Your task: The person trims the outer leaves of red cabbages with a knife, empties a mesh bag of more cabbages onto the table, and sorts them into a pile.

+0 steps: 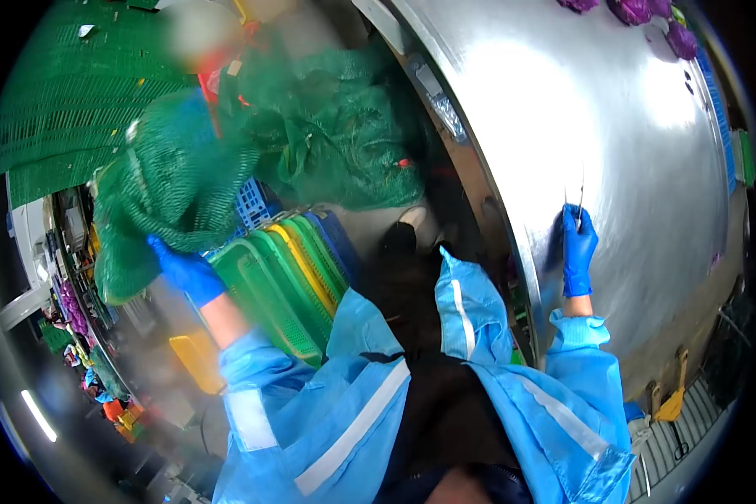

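Note:
My left hand (186,270), in a blue glove, is closed on the lower edge of a green mesh bag (164,181) that hangs bunched up on the left. Below and beside this hand stands a row of nested plastic baskets (265,290), green with a yellow and a blue one among them. Over the steel table (647,227), my right hand (578,252), also blue-gloved, is closed on a thin metal blade (580,206) pointing away from me. Its handle is hidden in my fist, and glare blurs its outline.
Purple cabbages (630,10) lie at the table's far end. More green netting (336,126) is heaped on the floor ahead, beside a green slatted surface (84,92). A yellow piece (195,361) lies low on the left. A yellow-handled tool (672,403) hangs at lower right.

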`<action>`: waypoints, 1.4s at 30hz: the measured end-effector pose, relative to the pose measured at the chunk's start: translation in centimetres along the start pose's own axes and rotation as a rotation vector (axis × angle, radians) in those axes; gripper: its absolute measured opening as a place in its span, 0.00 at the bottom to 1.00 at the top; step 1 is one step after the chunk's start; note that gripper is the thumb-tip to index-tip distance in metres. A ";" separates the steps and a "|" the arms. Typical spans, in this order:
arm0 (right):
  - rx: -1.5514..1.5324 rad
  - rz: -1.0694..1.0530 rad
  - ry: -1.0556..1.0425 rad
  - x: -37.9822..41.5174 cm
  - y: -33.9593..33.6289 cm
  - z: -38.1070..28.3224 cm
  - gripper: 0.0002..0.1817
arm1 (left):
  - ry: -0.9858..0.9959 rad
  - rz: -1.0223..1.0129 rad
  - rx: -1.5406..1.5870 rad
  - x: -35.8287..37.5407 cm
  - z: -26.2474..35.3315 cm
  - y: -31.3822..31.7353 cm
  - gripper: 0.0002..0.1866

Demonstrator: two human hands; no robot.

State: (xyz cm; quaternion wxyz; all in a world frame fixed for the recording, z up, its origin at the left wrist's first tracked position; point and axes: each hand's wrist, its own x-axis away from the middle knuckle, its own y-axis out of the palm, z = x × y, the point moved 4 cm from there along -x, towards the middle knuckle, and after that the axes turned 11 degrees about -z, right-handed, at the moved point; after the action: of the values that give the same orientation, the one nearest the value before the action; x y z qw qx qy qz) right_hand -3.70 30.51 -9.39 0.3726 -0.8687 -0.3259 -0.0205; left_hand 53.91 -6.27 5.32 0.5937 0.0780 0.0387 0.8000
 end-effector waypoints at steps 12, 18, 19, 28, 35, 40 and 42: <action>0.013 0.239 -0.050 3.2 -5.5 -0.2 0.11 | 0.481 -0.123 -1.201 -13.3 -13.0 5.2 0.22; -0.063 0.330 -0.019 6.5 -12.0 -0.1 0.08 | 0.146 -0.180 -1.397 -14.5 -21.8 -3.2 0.21; -0.082 0.334 -0.022 7.2 -13.0 0.2 0.08 | 0.133 -0.273 -1.345 -12.5 -22.4 -4.1 0.21; -0.025 0.320 0.033 8.4 -14.9 -0.1 0.10 | 0.095 -0.566 -0.941 -1.0 -22.2 -5.6 0.20; 0.092 0.337 0.044 8.5 -15.0 -0.6 0.11 | -0.351 -0.747 -1.092 1.5 -21.9 -4.3 0.20; 0.043 0.363 0.139 8.1 -14.3 1.5 0.11 | -0.344 -0.637 -0.800 5.2 -24.5 -2.9 0.22; 0.091 0.386 0.070 8.7 -14.4 3.0 0.10 | -0.324 -0.696 -0.759 8.2 -24.6 -0.8 0.23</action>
State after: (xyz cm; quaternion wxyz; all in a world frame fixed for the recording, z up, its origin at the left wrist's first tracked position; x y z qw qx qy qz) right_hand -5.80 44.60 0.00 0.4196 -0.8960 -0.1406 0.0359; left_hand 48.15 2.51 -18.42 0.8086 -0.0371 -0.3216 0.4913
